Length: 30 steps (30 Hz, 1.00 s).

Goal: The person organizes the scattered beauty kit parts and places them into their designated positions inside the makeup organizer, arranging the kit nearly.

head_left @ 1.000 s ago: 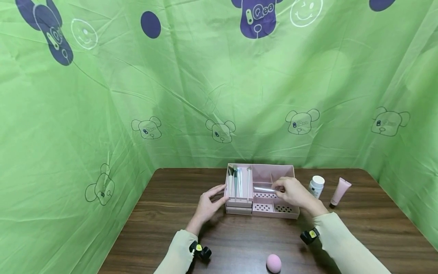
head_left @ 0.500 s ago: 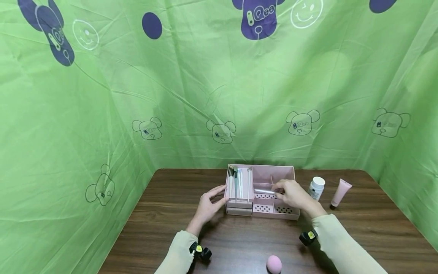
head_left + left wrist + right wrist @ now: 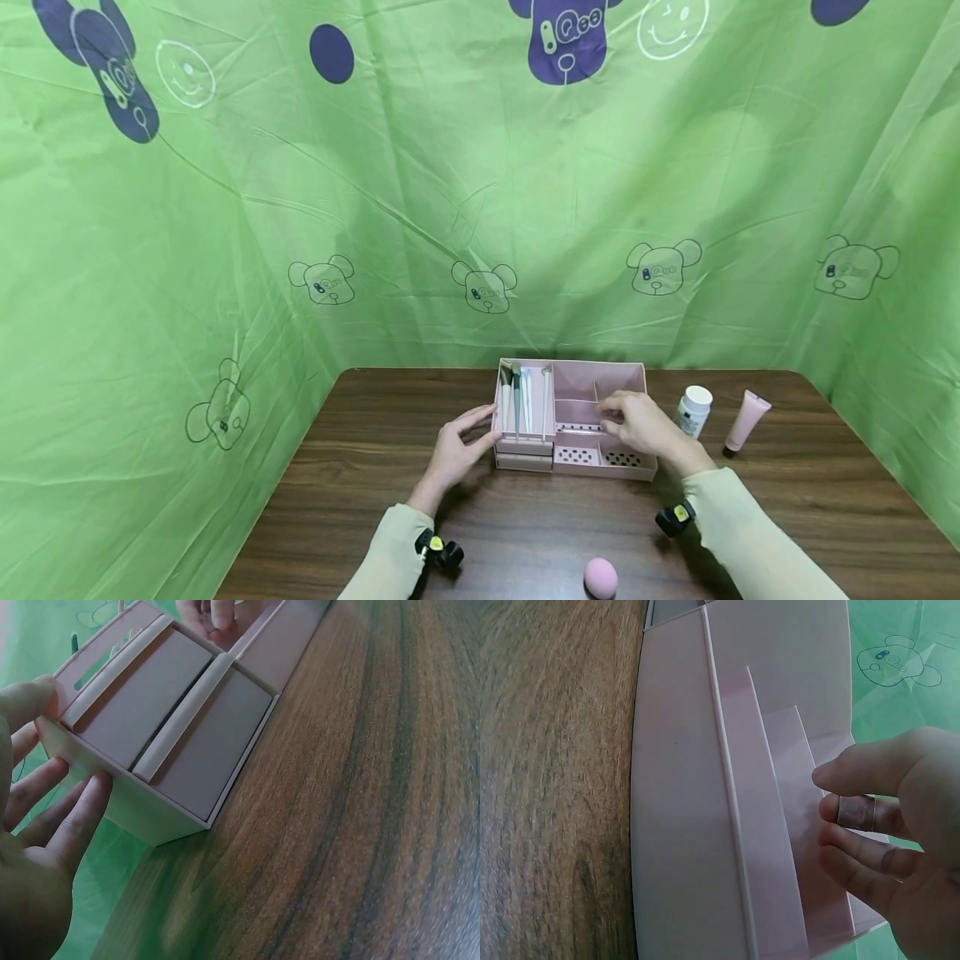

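Note:
A pink desktop organizer (image 3: 523, 457) stands at the back of the table. My left hand (image 3: 459, 446) rests against its left side; in the left wrist view the thumb touches the top front edge and the fingertips (image 3: 99, 784) lie on the side wall. My right hand (image 3: 637, 422) hovers over the middle right compartments, fingers loosely bent and parted, nothing between them in the right wrist view. A slim whitish stick (image 3: 579, 432) lies in the middle compartment beside it. Makeup brushes (image 3: 516, 396) and other thin tools stand in the left compartment.
To the right stand a white bottle (image 3: 694, 408) and a pink tube (image 3: 746, 423) with a dark cap. A pink makeup sponge (image 3: 601, 577) sits near the front of the wooden table (image 3: 360, 500). Green curtain (image 3: 420, 208) hangs behind and at the sides.
The slim whitish stick, earlier at my right fingertips, has dropped lower into the middle compartment and my right hand has let go of it. My left hand has stayed put.

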Tool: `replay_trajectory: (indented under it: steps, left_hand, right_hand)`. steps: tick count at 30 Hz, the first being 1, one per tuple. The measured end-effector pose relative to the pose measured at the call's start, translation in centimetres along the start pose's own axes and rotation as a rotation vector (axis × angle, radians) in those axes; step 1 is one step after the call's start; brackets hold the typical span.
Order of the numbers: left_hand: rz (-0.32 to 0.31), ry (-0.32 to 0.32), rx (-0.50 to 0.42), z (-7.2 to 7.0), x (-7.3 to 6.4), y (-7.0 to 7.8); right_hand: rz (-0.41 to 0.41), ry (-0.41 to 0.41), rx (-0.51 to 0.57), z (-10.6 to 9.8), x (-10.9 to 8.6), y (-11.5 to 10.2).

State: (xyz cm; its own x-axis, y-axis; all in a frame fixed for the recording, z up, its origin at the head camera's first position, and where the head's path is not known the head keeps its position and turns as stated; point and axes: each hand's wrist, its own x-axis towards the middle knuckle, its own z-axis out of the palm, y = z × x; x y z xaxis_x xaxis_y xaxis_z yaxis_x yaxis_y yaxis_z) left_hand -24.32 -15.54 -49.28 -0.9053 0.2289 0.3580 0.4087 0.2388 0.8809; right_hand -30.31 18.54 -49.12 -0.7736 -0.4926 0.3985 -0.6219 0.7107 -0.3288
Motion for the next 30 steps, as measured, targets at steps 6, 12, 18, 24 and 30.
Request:
replay_trajectory:
  steps: [6,12,18,24,30]
  left_hand:
    - [0.008,0.015,-0.038,0.2,0.0,-0.3]
    - [0.004,0.019,-0.017,0.3,0.1,-0.3]
    - [-0.001,0.023,0.017,0.3,0.1,-0.2]
    - [0.009,0.023,0.01,0.3,0.1,-0.3]
    - [0.01,0.031,-0.012,0.3,0.1,-0.2]
  right_hand:
    - [0.005,0.005,0.018,0.0,-0.1,0.0]
    - [0.01,-0.001,0.021,0.0,-0.1,0.2]
    - [0.014,0.011,0.053,-0.1,-0.4,0.2]
    - [0.054,0.001,0.106,-0.5,-0.9,-0.4]
    - [0.043,0.022,0.151,-0.9,-1.9,-1.2]
